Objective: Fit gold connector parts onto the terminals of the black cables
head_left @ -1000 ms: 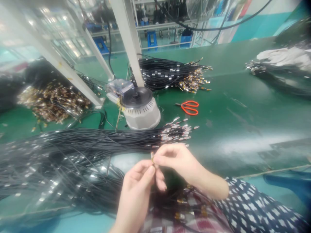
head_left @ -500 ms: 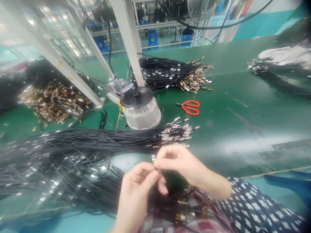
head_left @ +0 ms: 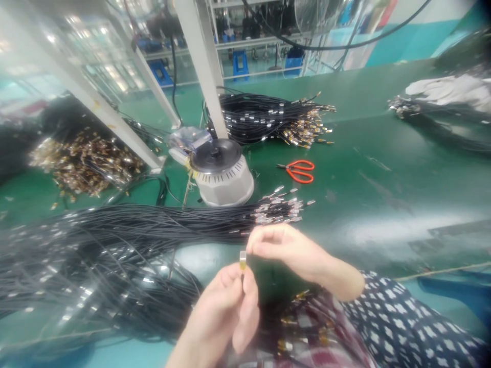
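Observation:
Near the bottom centre, my left hand [head_left: 230,301] pinches a thin dark cable just below its connector [head_left: 243,259], which stands upright with a silver top and a yellowish base. My right hand [head_left: 282,245] is beside the connector on the right, thumb and forefinger brought together at its edge; whether anything is between those fingertips is too small to tell. Just behind the hands lies a bundle of black cables [head_left: 184,220] with silver-tipped ends [head_left: 280,207]. More cables with yellowish connectors [head_left: 287,345] rest on my lap.
A white round device [head_left: 226,181] with a black top stands on the green table [head_left: 368,168]. Orange-handled scissors [head_left: 301,171] lie to its right. Cable bundles [head_left: 261,117] sit behind, with a connector pile [head_left: 92,163] at left. White posts [head_left: 203,66] rise from the table.
My left hand has turned and now grips below the connector, which shows more fully. My right hand has shifted slightly up and away from the left fingers.

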Action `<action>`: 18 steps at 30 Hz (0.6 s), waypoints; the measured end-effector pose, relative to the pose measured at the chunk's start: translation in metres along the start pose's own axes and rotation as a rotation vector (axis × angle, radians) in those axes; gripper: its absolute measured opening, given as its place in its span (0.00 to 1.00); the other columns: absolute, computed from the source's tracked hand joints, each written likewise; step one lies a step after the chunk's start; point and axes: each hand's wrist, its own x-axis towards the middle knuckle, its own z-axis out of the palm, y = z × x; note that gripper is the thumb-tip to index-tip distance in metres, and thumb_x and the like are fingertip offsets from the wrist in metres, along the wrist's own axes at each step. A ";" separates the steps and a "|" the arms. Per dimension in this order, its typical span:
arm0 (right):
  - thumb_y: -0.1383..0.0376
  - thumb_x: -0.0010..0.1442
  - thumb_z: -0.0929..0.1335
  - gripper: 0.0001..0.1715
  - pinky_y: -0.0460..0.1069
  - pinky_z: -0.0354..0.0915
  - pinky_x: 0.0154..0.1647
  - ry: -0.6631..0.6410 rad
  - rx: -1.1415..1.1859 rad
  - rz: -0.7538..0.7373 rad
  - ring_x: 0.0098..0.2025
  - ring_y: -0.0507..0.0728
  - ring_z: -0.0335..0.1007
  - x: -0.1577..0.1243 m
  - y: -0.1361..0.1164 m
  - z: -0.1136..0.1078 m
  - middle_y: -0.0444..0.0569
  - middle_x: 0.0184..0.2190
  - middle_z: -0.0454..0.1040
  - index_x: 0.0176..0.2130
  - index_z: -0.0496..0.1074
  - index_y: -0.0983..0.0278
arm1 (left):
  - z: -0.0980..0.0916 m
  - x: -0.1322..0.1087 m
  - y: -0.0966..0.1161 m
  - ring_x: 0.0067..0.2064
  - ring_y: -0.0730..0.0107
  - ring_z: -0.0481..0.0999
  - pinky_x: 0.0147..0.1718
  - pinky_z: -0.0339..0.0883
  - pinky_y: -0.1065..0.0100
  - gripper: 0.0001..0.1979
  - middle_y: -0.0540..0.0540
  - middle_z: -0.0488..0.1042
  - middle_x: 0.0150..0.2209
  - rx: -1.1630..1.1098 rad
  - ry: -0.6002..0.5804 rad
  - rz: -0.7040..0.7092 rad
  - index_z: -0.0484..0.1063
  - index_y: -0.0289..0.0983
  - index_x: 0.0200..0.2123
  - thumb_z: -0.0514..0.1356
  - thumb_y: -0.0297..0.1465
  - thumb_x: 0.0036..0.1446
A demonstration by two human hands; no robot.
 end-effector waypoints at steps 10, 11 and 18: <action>0.60 0.57 0.73 0.09 0.45 0.56 0.32 0.321 -0.017 -0.118 0.29 0.49 0.61 -0.008 -0.012 -0.038 0.42 0.27 0.71 0.32 0.77 0.64 | -0.007 -0.007 0.015 0.40 0.62 0.77 0.43 0.68 0.64 0.05 0.45 0.80 0.37 1.532 0.410 0.288 0.78 0.41 0.35 0.61 0.30 0.59; 0.59 0.56 0.73 0.09 0.45 0.55 0.32 0.336 -0.022 -0.111 0.29 0.48 0.61 -0.009 -0.012 -0.040 0.42 0.27 0.71 0.32 0.77 0.64 | -0.009 -0.007 0.017 0.40 0.63 0.78 0.42 0.68 0.65 0.05 0.45 0.80 0.36 1.569 0.437 0.286 0.78 0.41 0.35 0.61 0.31 0.60; 0.58 0.56 0.73 0.11 0.47 0.58 0.35 0.340 -0.069 -0.051 0.32 0.51 0.64 -0.014 -0.005 -0.046 0.44 0.28 0.72 0.33 0.77 0.65 | -0.010 -0.003 0.018 0.40 0.62 0.77 0.41 0.70 0.65 0.06 0.44 0.78 0.36 1.816 0.157 0.316 0.74 0.38 0.36 0.57 0.26 0.62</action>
